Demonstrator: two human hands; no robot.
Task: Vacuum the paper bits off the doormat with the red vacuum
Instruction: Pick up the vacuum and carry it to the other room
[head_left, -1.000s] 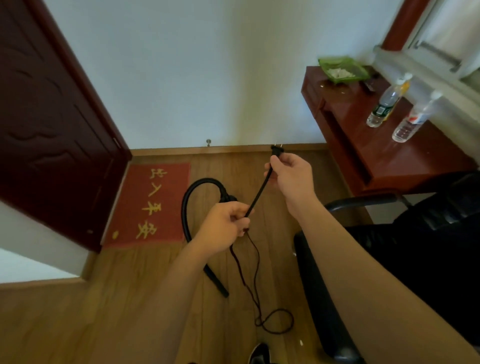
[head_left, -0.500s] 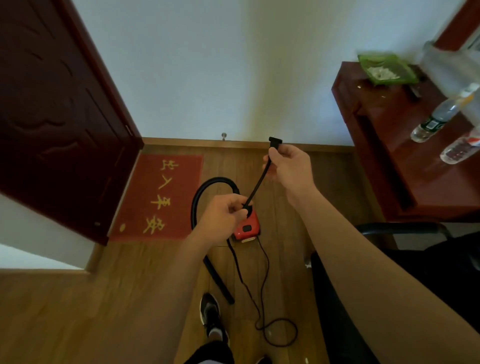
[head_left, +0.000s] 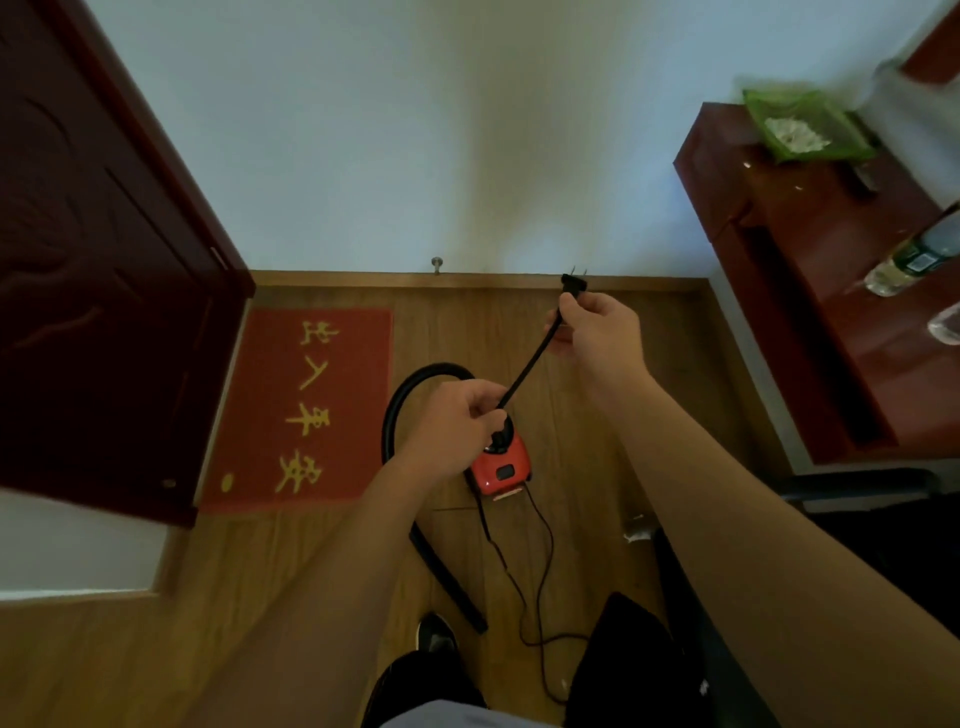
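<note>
A small red vacuum (head_left: 503, 467) sits on the wooden floor, partly hidden by my left hand. Its black hose (head_left: 410, 384) arcs to the left and ends in a nozzle (head_left: 452, 587) lying nearer me. My right hand (head_left: 597, 327) pinches the black power cord just below the plug (head_left: 574, 282), prongs up. My left hand (head_left: 457, 421) grips the same cord (head_left: 524, 374) lower down, held taut between both hands. The red doormat (head_left: 296, 410) with yellow characters lies to the left by the door. Paper bits on it cannot be made out.
A dark red door (head_left: 98, 270) stands open at left. A red-brown desk (head_left: 831, 291) at right carries a green tray (head_left: 802, 127) of white bits and plastic bottles (head_left: 909, 260). A black chair (head_left: 857, 545) is at lower right. Slack cord (head_left: 540, 597) loops on the floor near my shoe (head_left: 436, 631).
The view has tilted down and shifted, so the red vacuum, my legs and shoe have come into sight. Both hands keep hold of the cord, stretched the same way.
</note>
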